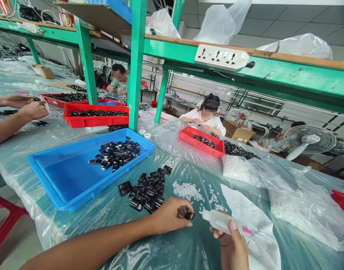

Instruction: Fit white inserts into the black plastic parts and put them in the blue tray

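Note:
Between the thumb and fingers of my left hand (172,215) is a small black plastic piece (189,216), its end turned toward the right. My right hand (234,243) is closed round a translucent squeeze bottle (221,220), whose narrow white nozzle points left at the black piece, a small gap apart. Beyond my left hand lies a pile of black plastic pieces (149,189) on the plastic-covered table. Small white bits (188,191) are scattered just past both hands. Under the bottle a white sheet (256,221) lies flat, with a pink stick (246,231) close to the bottle's base.
A blue tray (56,180) holding more black pieces stands at left. Red bins (98,120) and a green post (138,67) rise behind it. Bags of white bits (298,210) lie at right. A co-worker's hands (33,110) work at far left; another person (207,116) sits opposite.

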`<state>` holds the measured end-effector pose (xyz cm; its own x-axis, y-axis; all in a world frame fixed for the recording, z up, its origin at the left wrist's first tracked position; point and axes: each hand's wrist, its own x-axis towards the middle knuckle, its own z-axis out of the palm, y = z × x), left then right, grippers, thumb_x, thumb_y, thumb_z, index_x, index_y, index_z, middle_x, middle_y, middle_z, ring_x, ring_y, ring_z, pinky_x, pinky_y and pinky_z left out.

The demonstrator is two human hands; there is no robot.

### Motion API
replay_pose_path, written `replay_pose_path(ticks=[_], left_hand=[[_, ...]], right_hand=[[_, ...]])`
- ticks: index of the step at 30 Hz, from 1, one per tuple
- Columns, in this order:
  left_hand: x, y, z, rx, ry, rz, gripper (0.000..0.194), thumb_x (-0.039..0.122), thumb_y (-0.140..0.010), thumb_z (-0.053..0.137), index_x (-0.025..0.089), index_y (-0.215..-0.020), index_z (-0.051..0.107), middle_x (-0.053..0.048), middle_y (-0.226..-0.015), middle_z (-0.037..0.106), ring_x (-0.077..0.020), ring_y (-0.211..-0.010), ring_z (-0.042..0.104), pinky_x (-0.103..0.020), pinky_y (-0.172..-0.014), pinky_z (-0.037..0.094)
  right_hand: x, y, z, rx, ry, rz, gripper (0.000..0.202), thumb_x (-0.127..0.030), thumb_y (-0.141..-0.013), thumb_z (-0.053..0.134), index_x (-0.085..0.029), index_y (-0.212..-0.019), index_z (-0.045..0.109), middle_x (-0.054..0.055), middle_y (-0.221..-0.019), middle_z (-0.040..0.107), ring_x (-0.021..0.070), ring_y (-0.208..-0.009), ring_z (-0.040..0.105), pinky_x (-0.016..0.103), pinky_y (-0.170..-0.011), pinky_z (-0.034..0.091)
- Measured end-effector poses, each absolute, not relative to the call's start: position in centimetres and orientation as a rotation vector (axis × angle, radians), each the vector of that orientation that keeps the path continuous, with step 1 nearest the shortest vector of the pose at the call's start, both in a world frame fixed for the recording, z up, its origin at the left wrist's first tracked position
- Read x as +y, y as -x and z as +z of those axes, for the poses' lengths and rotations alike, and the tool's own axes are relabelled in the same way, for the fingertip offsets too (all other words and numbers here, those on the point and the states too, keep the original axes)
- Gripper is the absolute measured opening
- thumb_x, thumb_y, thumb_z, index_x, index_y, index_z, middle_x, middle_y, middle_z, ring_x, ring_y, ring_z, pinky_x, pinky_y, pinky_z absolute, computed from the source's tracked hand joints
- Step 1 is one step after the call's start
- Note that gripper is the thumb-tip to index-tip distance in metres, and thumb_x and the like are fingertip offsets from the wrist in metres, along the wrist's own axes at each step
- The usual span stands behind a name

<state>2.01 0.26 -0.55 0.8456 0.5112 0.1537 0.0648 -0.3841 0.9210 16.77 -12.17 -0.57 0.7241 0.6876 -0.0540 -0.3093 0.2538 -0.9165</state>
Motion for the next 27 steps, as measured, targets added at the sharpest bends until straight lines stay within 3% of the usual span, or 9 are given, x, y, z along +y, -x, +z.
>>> replay_pose_path(ticks=[6, 15, 20, 27], left_hand=[[0.2, -1.9, -0.4, 0.414, -1.892, 0.529, 0.023, 0.029, -0.074, 0.065, 0.019, -0.094, 0.062, -0.004, -0.093, 0.063, -0.0163, -0.079, 0.059, -0.022, -0.065, 0.046], [0.1, -2.1, -0.3, 0.445, -1.965, 0.584, 0.020, 0.029, -0.071, 0.069, 0.017, -0.084, 0.061, -0.001, -0.086, 0.063, -0.0123, -0.068, 0.056, -0.019, -0.057, 0.042], [0.1, -2.1, -0.4, 0.447, -2.042, 0.601, 0.021, 0.029, -0.070, 0.071, 0.018, -0.084, 0.061, 0.000, -0.084, 0.062, -0.0113, -0.067, 0.055, -0.019, -0.058, 0.041], [0.1, -1.9, 0.0, 0.447, -2.098, 0.565, 0.023, 0.035, -0.072, 0.069, 0.018, -0.085, 0.061, -0.001, -0.085, 0.062, -0.0122, -0.067, 0.055, -0.019, -0.056, 0.040]], right_hand=[[-12.1, -16.9, -0.4, -0.337, 1.034, 0.769, 0.034, -0.047, -0.079, 0.056, -0.019, -0.098, 0.057, -0.006, -0.050, 0.050, 0.0116, -0.050, 0.048, 0.028, -0.063, 0.047], [-12.3, -16.4, -0.4, -0.405, 1.250, 0.685, 0.045, -0.052, -0.071, 0.065, -0.019, -0.099, 0.055, -0.007, -0.054, 0.049, 0.0115, -0.053, 0.044, 0.027, -0.061, 0.041], [-12.5, -15.9, -0.2, -0.511, 1.438, 0.531, 0.048, -0.055, -0.068, 0.065, -0.019, -0.097, 0.058, -0.001, -0.077, 0.059, 0.0120, -0.059, 0.046, 0.026, -0.058, 0.039], [-13.0, -14.7, -0.2, -0.676, 1.546, 0.275, 0.045, -0.055, -0.063, 0.068, -0.019, -0.089, 0.064, 0.006, -0.095, 0.063, 0.0241, -0.091, 0.055, 0.029, -0.073, 0.043]])
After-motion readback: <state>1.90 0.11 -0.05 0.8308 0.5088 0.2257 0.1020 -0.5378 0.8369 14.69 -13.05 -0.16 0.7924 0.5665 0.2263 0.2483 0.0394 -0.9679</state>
